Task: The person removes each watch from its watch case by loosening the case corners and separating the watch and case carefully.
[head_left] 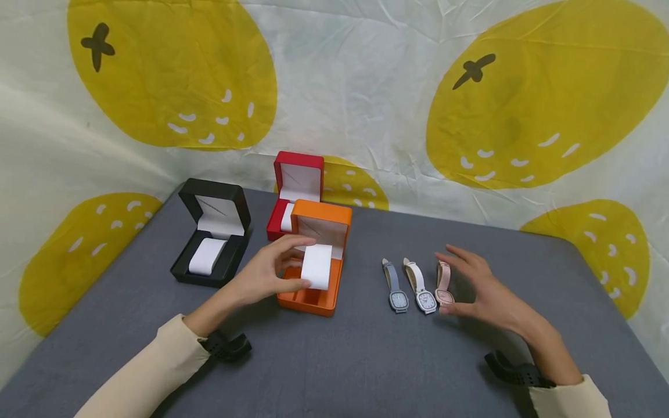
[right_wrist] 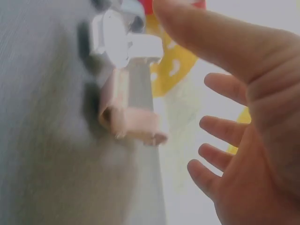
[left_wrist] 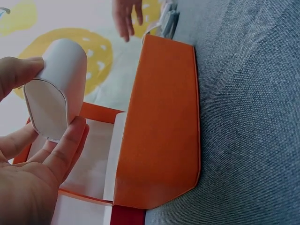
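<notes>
My left hand [head_left: 272,270] pinches a white watch cushion [head_left: 316,266] between thumb and fingers, held up over the open orange watch box [head_left: 334,288]. In the left wrist view the cushion [left_wrist: 61,84] shows as a hollow white roll with the thumb on one side and fingers on the other. My right hand [head_left: 483,290] hovers with spread fingers around the pink watch [head_left: 443,284], gripping nothing. Beside that lie a white watch [head_left: 420,284] and a blue-grey watch [head_left: 395,287]. The right wrist view shows the pink watch [right_wrist: 133,117] apart from the fingers.
An open black watch box [head_left: 214,232] with a white cushion stands at the left. Behind the orange box is an open red watch box [head_left: 299,174], its cushion partly hidden. All stand on a grey cloth-covered table [head_left: 355,360] before a fruit-patterned curtain [head_left: 355,87].
</notes>
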A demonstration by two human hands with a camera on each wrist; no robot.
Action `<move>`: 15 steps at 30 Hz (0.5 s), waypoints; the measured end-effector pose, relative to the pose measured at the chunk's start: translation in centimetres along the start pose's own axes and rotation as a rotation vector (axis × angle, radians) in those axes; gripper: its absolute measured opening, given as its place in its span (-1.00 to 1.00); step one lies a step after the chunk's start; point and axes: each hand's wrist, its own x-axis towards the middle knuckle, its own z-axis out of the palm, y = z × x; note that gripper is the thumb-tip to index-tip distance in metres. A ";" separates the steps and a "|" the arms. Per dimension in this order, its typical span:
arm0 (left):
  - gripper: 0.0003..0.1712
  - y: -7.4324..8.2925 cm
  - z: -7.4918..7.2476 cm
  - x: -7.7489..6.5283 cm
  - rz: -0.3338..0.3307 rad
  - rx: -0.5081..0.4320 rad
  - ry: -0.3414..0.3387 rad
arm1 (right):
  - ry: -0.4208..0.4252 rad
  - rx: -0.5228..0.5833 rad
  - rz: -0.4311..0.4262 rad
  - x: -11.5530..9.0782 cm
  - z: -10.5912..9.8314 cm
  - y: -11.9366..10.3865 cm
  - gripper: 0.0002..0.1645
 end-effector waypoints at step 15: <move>-0.22 -0.3 -0.4 -0.6 -0.016 0.001 0.022 | 0.224 -0.047 -0.161 1.5 1.3 -2.5 -0.16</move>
